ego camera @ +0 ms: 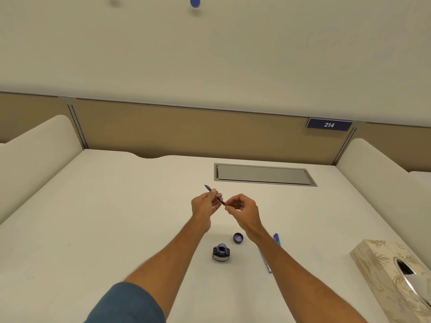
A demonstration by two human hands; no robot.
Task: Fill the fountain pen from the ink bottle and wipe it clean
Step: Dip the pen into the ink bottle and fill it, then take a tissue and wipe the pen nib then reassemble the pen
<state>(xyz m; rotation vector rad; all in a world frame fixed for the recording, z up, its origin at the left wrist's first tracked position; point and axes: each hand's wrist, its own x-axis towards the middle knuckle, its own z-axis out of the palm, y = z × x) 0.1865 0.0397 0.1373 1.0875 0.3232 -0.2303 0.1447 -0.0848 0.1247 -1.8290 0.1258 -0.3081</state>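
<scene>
I hold the thin fountain pen section (218, 197) above the white desk, its blue nib end pointing up and away to the left. My left hand (205, 205) grips its middle. The fingertips of my right hand (242, 209) pinch its near end. An open ink bottle (221, 252) with dark blue ink stands on the desk below my hands, between my forearms. Its cap (238, 238) lies upside down just behind it to the right. A pen part (268, 259) with a blue end lies partly hidden under my right forearm.
A patterned tissue box (377, 271) with a tissue poking out sits at the desk's right front. A grey cable hatch (263, 174) is set into the desk (105, 217) behind my hands. White side dividers and a brown back panel with a "214" sign (328, 124) enclose it.
</scene>
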